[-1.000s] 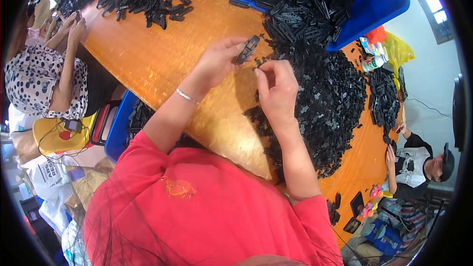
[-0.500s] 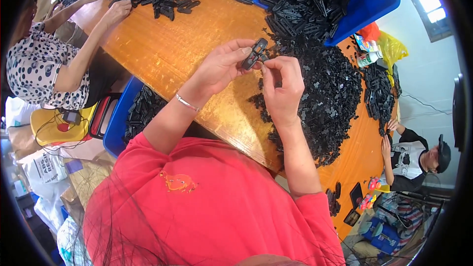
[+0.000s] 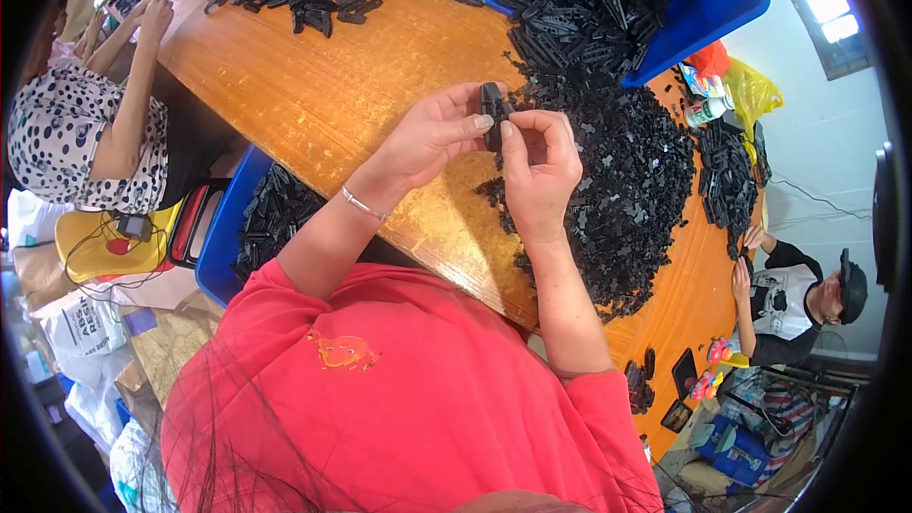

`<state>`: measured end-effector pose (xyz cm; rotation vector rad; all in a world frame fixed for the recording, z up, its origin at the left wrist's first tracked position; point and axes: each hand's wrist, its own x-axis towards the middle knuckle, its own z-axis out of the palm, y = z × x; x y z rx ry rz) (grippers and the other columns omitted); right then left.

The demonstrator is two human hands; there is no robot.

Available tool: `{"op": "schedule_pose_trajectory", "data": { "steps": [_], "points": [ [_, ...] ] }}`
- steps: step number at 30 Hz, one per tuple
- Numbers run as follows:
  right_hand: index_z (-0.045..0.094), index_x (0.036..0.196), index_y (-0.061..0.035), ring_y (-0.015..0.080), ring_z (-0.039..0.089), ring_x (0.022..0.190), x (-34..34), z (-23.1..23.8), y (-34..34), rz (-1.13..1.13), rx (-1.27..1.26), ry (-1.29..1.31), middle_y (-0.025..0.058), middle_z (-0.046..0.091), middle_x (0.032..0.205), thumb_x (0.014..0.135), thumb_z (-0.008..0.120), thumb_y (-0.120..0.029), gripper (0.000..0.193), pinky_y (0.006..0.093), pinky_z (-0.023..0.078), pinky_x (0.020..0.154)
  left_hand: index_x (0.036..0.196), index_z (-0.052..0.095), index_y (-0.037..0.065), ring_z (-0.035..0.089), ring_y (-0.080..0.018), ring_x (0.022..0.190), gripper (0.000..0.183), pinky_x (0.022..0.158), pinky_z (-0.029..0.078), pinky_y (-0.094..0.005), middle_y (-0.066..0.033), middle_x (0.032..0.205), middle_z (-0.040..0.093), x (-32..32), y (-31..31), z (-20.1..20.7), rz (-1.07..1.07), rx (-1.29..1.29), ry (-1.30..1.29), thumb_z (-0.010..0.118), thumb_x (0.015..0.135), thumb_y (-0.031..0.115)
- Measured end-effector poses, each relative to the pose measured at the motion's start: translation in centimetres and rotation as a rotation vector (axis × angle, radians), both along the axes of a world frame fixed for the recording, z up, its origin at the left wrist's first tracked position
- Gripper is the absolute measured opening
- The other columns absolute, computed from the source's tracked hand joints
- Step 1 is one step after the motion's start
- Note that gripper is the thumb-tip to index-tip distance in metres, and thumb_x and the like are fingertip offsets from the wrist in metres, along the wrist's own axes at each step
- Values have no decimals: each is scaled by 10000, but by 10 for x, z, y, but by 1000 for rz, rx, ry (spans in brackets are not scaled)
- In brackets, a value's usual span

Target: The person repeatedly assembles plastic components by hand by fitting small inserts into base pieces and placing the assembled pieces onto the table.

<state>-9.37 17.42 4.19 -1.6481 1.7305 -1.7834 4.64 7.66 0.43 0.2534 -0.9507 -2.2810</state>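
My left hand (image 3: 439,133) holds an elongated black plastic part (image 3: 490,116) between thumb and fingers, upright above the table. My right hand (image 3: 543,171) meets it from the right, thumb and forefinger pinched on a small black plastic piece (image 3: 506,111) against the part's side. Fingertips partly hide that piece. Below and beyond my right hand spreads a heap of small black plastic pieces (image 3: 627,190).
The orange wooden table (image 3: 408,47) carries black parts at the far left. A blue bin (image 3: 731,0) of long black parts stands beyond; another blue bin (image 3: 217,249) sits left below the edge. Co-workers are at left (image 3: 90,133) and right (image 3: 788,299).
The black part has turned from tilted to nearly upright and narrow, and my fingers have closed in around it. The left co-worker's hands have drawn back from the far heap.
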Motion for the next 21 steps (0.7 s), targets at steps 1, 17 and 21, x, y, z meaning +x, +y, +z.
{"op": "schedule_pose_trajectory", "data": {
  "steps": [1, 17, 21],
  "points": [
    [679, 1002, 4, 136, 671, 787, -1, -2, 0, -2, 2, -1, 79, 635, 1002, 905, 744, 68, 133, 263, 560, 671, 1507, 509, 9, 670, -161, 1159, 526, 975, 573, -343, -42, 1283, 669, -1, 1, 0, -2, 2, -1, 696, 1017, 53],
    [652, 927, -35, 136, 625, 705, -4, -61, 1, 41, 483, -277, 56, 654, 820, 830, 856, -35, 226, 305, 527, 652, 1406, 572, -23, 632, -77, 1027, 396, 891, 534, -259, -3, 1148, 643, 2, 16, -29, 177, -429, -368, 656, 1023, 33],
    [643, 904, -43, 177, 633, 679, 11, -70, -1, 31, 532, -201, 85, 656, 785, 824, 872, -90, 248, 346, 528, 642, 1355, 601, -39, 643, -69, 959, 332, 884, 536, -246, 6, 1052, 656, 10, 10, -31, 138, -481, -519, 640, 1035, 41]
  ]
}}
